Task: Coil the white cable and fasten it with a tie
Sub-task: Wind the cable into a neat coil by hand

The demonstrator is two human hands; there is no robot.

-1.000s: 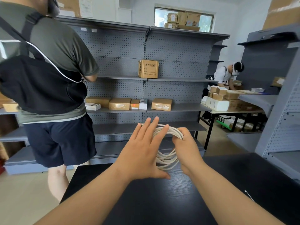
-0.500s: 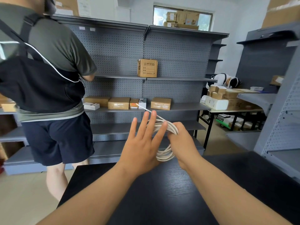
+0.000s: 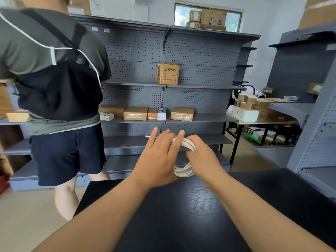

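The white cable [image 3: 183, 172] is a coil of several loops held above the far edge of the black table [image 3: 181, 215]. My left hand [image 3: 156, 160] has its fingers straight and spread, pointing up, and the coil passes behind its palm and between the fingers. My right hand [image 3: 201, 155] grips the coil's upper right part with curled fingers. A short free end of the cable [image 3: 148, 136] pokes out to the left of my left fingers. No tie is in view.
A person in a grey shirt and dark shorts [image 3: 60, 106] stands close at the left, facing grey pegboard shelves [image 3: 181, 51] that hold cardboard boxes [image 3: 167, 73]. At the right is a table stacked with boxes [image 3: 254, 110], and grey shelving [image 3: 318, 124].
The coil has been squeezed flatter between my hands. The free cable end that stuck up past my left fingers now lies low and points left. Both hands have shifted slightly.
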